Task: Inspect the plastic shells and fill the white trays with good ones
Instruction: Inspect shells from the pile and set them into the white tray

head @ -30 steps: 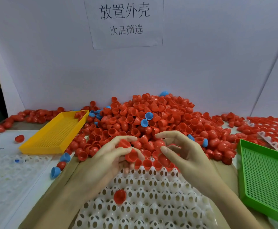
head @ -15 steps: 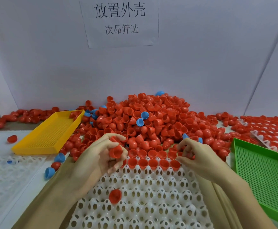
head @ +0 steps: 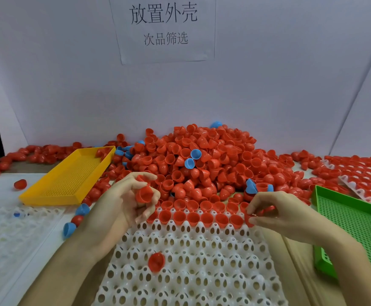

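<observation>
Shells fill most of what we see: a big pile of red plastic shells (head: 202,164) sits against the white backboard, with a few blue shells (head: 195,154) mixed in. In front of it lies the white tray (head: 191,268), and we count one row of red shells (head: 193,217) seated open side up in its far sockets. One more red shell (head: 156,262) lies loose farther down the tray, nearer to us.

We see the left hand (head: 122,208) raised over the tray's far left corner, its fingers curled round a red shell (head: 143,194) whose open mouth faces us. The right hand (head: 275,215) hovers at the right end of the filled row, thumb and fingertips pinching another red shell (head: 252,218) just beside the last seated one; we cannot tell whether it touches the tray.

A yellow bin (head: 69,180) lies at the left, with a couple of red shells in its far corner. A green bin (head: 354,228) lies at the right. A second white tray (head: 8,230) lies at the far left, and a filled tray (head: 365,171) at the far right. A paper sign (head: 163,27) hangs on the backboard.
</observation>
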A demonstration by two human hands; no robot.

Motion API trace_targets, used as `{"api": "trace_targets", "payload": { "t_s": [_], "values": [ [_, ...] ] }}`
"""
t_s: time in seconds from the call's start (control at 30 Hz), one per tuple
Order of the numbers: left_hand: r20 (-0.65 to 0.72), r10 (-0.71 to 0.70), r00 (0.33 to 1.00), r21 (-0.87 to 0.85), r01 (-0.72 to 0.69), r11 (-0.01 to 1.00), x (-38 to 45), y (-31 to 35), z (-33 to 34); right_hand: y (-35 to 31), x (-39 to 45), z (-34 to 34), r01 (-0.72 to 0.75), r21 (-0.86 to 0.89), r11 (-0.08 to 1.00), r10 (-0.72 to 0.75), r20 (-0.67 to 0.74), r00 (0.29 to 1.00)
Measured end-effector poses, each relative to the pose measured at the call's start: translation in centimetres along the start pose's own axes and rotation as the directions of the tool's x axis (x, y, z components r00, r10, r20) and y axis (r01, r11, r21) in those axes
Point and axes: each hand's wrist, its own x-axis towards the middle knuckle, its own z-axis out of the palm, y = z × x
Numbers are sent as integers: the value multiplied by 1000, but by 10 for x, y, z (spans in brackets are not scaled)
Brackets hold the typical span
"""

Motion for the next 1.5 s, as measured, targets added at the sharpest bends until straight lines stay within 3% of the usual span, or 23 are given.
{"api": "trace_targets", "payload": {
  "t_s": [0.67, 0.9, 1.0, 1.1, 1.2, 1.5],
  "values": [
    [137, 24, 990, -46, -18, 999, 25, -16, -48, -6, 0, 0, 38, -104, 994, -39, -10, 999],
    [135, 32, 990, -45, -26, 999, 31, -21, -55, -56, -13, -8, 141, 77, 987, -122, -217, 969],
    [131, 32, 991, -43, -27, 999, 31, -23, -55, -103, -12, 25, 294, 177, 939, -286, -71, 956],
    [132, 24, 991, -16, -22, 1000, 32, -25, -55, -132, -5, 73, 431, 33, 902, -432, 117, 894],
    [129, 12, 992, 6, -13, 1000, 33, -26, -56, -146, 1, 98, 478, -98, 873, -451, 215, 866],
    [34, 49, 998, -39, -48, 998, 36, -25, -61, -160, 19, 95, 542, -154, 826, -472, 334, 816]
  ]
}}
